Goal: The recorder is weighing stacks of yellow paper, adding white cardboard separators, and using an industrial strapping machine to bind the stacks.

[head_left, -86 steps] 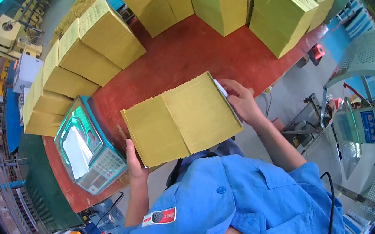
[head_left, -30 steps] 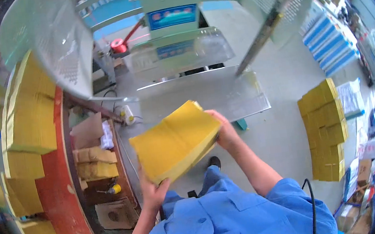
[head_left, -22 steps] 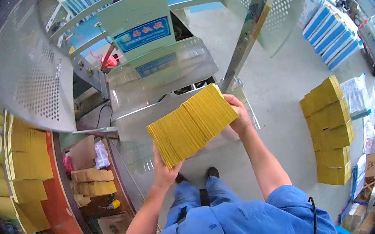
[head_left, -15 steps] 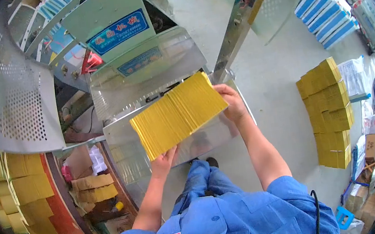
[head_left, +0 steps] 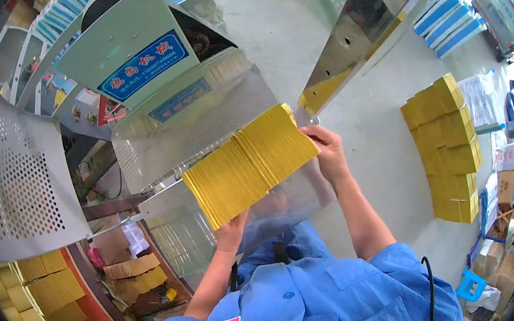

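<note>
A long stack of yellow paper sheets (head_left: 251, 164), edges upward, spans both my hands above a shiny metal tray (head_left: 172, 225). My left hand (head_left: 232, 231) grips its near left end from below, most of the fingers hidden under it. At the right end, my right hand (head_left: 328, 150) is closed around the corner, thumb on the near side. Just beyond the stack is a clear sloping cover (head_left: 200, 119) on a pale green machine (head_left: 84, 63). Whether the stack touches the tray cannot be made out.
A slanted metal bar (head_left: 352, 46) rises close to my right hand. To the left stands a perforated metal guard (head_left: 10, 184). Yellow bundles (head_left: 445, 150) are piled on the right floor; more yellow stacks (head_left: 55, 294) lie at the lower left.
My body has come closer to the machine, and my legs are now mostly hidden. The yellow stack stays in both hands and is now nearer the cover and the slanted bar.
</note>
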Demonstrator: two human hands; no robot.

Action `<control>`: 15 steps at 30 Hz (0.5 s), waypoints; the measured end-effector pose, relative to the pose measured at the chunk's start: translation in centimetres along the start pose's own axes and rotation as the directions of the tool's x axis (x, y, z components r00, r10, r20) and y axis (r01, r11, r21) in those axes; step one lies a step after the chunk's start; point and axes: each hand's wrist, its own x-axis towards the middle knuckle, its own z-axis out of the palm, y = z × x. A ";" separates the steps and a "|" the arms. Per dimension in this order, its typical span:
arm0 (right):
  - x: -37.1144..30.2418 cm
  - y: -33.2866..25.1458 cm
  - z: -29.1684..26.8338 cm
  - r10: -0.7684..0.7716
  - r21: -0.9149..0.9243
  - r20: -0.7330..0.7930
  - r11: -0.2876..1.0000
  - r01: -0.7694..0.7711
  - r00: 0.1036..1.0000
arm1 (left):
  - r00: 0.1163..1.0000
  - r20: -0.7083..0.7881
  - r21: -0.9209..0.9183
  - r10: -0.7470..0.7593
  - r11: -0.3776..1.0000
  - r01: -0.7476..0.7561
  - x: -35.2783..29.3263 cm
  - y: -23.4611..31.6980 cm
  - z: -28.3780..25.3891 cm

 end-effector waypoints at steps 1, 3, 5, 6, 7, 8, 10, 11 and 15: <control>0.0 0.4 -0.4 0.003 0.002 0.003 1.000 -0.003 1.000 | 1.000 -0.002 0.003 -0.003 1.000 0.003 0.3 -0.5 0.2; 0.1 1.2 -1.2 -0.002 0.176 -0.157 0.984 0.030 0.988 | 0.994 -0.060 0.088 0.089 0.993 -0.084 0.8 -1.7 0.4; 0.2 0.7 -1.2 0.032 0.215 -0.155 0.977 0.002 0.987 | 0.994 -0.071 0.118 0.077 0.991 -0.068 1.1 -0.7 0.6; 0.2 0.6 -1.2 0.058 0.247 -0.152 0.969 -0.019 0.987 | 0.994 -0.085 0.140 0.071 0.988 -0.058 1.2 -0.3 0.7; 0.3 0.8 -1.4 0.063 0.251 -0.150 0.968 -0.024 0.987 | 0.994 -0.086 0.145 0.067 0.988 -0.054 1.3 -0.1 0.8; 0.3 1.4 -1.6 0.053 0.204 -0.098 0.978 -0.032 0.994 | 0.991 -0.088 0.195 0.097 0.978 -0.078 1.3 -0.1 0.6; 0.0 1.6 -1.5 0.051 0.161 -0.038 0.986 -0.045 0.998 | 0.989 -0.092 0.251 0.120 0.964 -0.094 1.2 0.1 0.4; -0.2 1.2 -1.1 0.020 0.097 0.008 0.995 -0.021 1.000 | 0.991 -0.094 0.234 0.100 0.969 -0.075 1.1 0.4 0.2; -0.4 0.9 -0.5 -0.063 -0.076 0.119 0.995 0.072 0.991 | 0.997 -0.075 0.115 -0.033 0.992 0.042 0.1 -0.2 -1.0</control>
